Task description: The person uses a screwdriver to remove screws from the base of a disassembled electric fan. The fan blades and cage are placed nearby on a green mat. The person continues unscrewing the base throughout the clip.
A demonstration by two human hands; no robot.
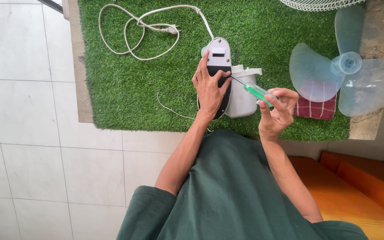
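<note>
At far left we see a white cord looped on the green turf mat covering the desk. Our left hand lies flat on the fan body, a white housing with a black face in the middle of the mat; its grip is released, fingers spread over the black panel. Our right hand has its grip clenched on the green handle of a screwdriver, whose tip meets the fan body just beside the left fingers. Right of that, a clear blade lies over a red checked cloth.
</note>
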